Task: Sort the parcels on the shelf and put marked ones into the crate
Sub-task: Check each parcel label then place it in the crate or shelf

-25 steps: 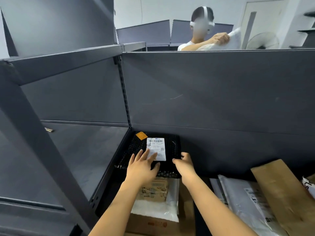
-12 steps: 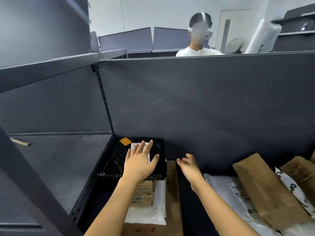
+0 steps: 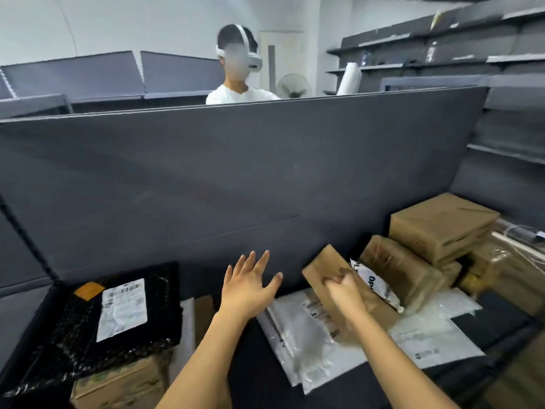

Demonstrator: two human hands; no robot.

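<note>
A black bubble-wrap parcel (image 3: 73,335) with a white label and an orange sticker lies at the lower left on top of a cardboard box (image 3: 118,385). My left hand (image 3: 249,287) hovers open, fingers spread, right of that parcel and touching nothing. My right hand (image 3: 343,290) grips the near edge of a flat brown paper parcel (image 3: 323,268), which lies tilted over white plastic mailers (image 3: 298,332). The hand is blurred. No crate is in view.
Brown cardboard boxes (image 3: 439,225) are stacked at the right, with a small white mailer (image 3: 374,284) leaning on them. A dark grey shelf back panel (image 3: 236,172) rises behind. A person in a white shirt (image 3: 236,95) stands beyond it. More shelving (image 3: 501,84) lines the right.
My view has swung right. My left hand has lifted off the black parcel and moved right. My right hand has reached to the brown paper parcel and closed on it.
</note>
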